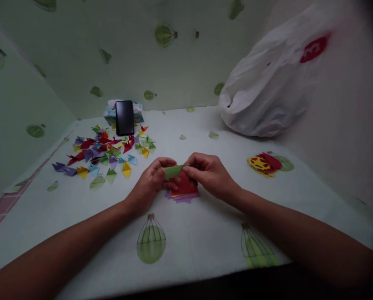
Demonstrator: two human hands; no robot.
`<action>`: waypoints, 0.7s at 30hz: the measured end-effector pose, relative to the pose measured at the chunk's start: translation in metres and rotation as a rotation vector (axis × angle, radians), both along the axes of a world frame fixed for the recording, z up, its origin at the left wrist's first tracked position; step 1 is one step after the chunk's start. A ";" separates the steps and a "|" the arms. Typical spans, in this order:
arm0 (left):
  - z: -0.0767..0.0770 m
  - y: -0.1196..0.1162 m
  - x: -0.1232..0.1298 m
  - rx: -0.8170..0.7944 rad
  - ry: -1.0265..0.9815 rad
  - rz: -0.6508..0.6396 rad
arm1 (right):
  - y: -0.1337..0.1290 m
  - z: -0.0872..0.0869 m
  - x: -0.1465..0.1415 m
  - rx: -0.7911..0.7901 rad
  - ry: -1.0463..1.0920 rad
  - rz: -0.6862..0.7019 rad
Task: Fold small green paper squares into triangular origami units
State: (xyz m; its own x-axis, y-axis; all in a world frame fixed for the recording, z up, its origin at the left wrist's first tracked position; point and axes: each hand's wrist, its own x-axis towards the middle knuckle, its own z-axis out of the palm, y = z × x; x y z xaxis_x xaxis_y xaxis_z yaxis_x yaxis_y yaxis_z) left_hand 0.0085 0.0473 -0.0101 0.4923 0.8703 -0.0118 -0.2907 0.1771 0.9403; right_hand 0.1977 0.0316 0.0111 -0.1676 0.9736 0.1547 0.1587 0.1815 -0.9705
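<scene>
Between my two hands is a small piece of green paper, bent or folded, held just above a stack of coloured paper squares. My left hand grips its left end between thumb and fingers. At the other end, my right hand pinches the paper's right edge. The stack shows red on top, with yellow, pink and purple sheets fanned out below. Many folded paper cranes in red, purple, blue, green and yellow lie in a loose group to the left.
A dark phone leans on a tissue box at the back left. A white plastic bag stands at the back right. Red and yellow cut-out shapes lie on the right of the cloth-covered table.
</scene>
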 end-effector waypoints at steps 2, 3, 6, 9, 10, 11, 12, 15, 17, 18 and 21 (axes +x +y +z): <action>0.001 -0.002 -0.001 0.116 0.122 0.076 | -0.001 -0.001 -0.002 -0.052 0.048 0.020; 0.002 -0.003 -0.001 0.160 0.171 0.107 | -0.002 -0.001 -0.002 -0.081 0.068 0.037; 0.004 -0.005 -0.002 0.237 0.255 0.153 | -0.004 -0.002 -0.004 -0.132 0.102 0.091; 0.006 -0.006 -0.002 0.298 0.324 0.180 | -0.003 -0.002 -0.003 -0.111 0.121 0.107; 0.006 -0.006 -0.002 0.319 0.346 0.190 | -0.002 -0.002 -0.002 -0.100 0.127 0.102; 0.006 -0.006 -0.002 0.341 0.366 0.200 | -0.001 -0.002 -0.002 -0.094 0.129 0.098; 0.005 -0.006 -0.002 0.363 0.386 0.211 | 0.000 -0.002 -0.001 -0.093 0.130 0.093; 0.004 -0.006 -0.004 0.408 0.441 0.243 | 0.001 -0.002 0.000 -0.107 0.109 0.080; 0.004 -0.006 -0.005 0.423 0.464 0.251 | 0.001 -0.001 -0.001 -0.108 0.069 0.071; 0.004 -0.006 -0.006 0.427 0.469 0.252 | 0.000 -0.001 -0.001 -0.102 0.044 0.066; 0.006 -0.005 -0.006 0.426 0.471 0.261 | -0.001 0.000 -0.002 -0.099 -0.001 0.077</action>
State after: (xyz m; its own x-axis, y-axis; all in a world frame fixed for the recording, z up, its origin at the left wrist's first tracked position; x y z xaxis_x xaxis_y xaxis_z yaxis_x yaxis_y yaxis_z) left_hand 0.0024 0.0424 -0.0044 0.2926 0.9359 0.1963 0.1837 -0.2565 0.9489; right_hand 0.1954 0.0307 0.0110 -0.2426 0.9684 0.0583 0.1490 0.0966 -0.9841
